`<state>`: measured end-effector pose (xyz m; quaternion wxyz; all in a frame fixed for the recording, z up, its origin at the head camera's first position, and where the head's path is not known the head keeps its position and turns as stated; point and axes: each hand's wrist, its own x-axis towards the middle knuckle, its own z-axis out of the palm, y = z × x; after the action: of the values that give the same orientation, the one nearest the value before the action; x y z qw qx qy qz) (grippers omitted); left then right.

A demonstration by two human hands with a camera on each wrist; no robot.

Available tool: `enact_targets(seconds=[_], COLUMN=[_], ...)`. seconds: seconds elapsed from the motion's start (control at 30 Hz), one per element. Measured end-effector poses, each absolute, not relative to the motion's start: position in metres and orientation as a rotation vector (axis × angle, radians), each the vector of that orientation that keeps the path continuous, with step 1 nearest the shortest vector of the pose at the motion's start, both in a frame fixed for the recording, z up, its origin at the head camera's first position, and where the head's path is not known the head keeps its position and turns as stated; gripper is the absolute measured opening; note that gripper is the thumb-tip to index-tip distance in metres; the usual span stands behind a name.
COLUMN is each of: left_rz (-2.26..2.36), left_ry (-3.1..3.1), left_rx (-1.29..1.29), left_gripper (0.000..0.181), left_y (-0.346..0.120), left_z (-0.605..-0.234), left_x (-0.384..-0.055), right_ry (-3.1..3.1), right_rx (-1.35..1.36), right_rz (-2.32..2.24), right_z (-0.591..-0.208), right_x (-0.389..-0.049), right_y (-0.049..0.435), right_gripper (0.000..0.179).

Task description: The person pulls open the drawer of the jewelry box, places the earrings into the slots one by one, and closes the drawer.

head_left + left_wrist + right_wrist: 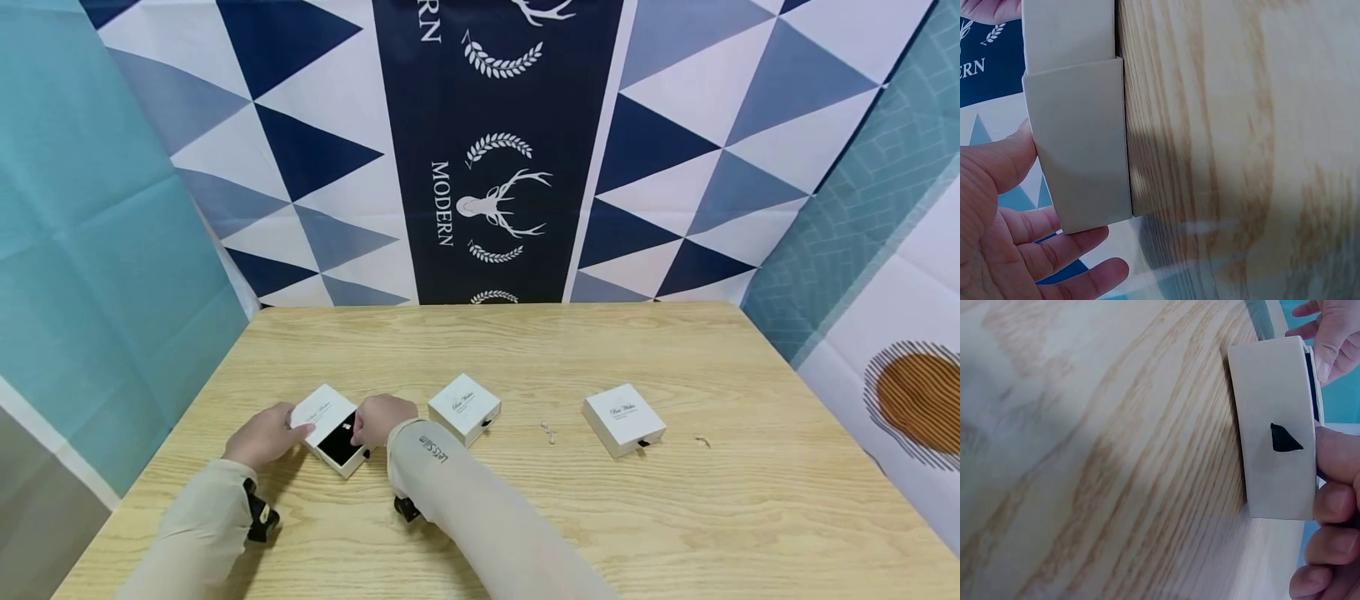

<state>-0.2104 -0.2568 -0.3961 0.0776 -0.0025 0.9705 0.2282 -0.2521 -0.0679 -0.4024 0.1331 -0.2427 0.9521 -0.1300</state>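
A small white drawer-style gift box [321, 410] lies at the left of the table, its drawer partly pulled out of the sleeve. Black lining [339, 442] shows inside the drawer, with a tiny pale item [348, 426] on it. My left hand [258, 435] grips the sleeve end, thumb on top and fingers behind, as the left wrist view shows. Over the drawer's right side is my right hand [384, 419], fingers curled, at the lining. Whether it pinches anything is hidden. A black pull tab [1285, 439] sticks out of the drawer's front.
A second white box [465, 407] stands just right of my right hand, and a third white box [625, 418] farther right. Small pale trinkets [550, 432] lie between them; another small piece [702, 441] lies beyond the third. A patterned cloth [495, 167] hangs behind the table.
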Motion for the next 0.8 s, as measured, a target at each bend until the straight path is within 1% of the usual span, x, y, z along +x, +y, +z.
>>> enact_targets(seconds=[0.13,0.37,0.63,0.8], left_rz=[0.679,0.673,0.681,0.681], left_ry=[2.902,2.895,2.891,2.891], left_rx=[-0.012,-0.022,-0.028,-0.035], left_gripper=[0.046,0.046,0.043,0.042], left_y=[-0.2568,-0.2569,-0.2572,-0.2567], left_z=[-0.3955,-0.3943,-0.3951,-0.3953], left_x=[-0.2107,-0.211,-0.2105,-0.2103], right_ry=[2.762,2.769,2.783,2.784], right_rx=[-0.68,-0.694,-0.682,-0.659], right_rz=[-0.387,-0.413,-0.468,-0.492], right_z=[-0.4015,-0.4003,-0.4002,-0.4009], right_x=[-0.2522,-0.2535,-0.2518,-0.2507], right_y=[-0.0667,-0.0636,-0.0623,-0.0623], right_gripper=[0.028,0.02,0.027,0.029])
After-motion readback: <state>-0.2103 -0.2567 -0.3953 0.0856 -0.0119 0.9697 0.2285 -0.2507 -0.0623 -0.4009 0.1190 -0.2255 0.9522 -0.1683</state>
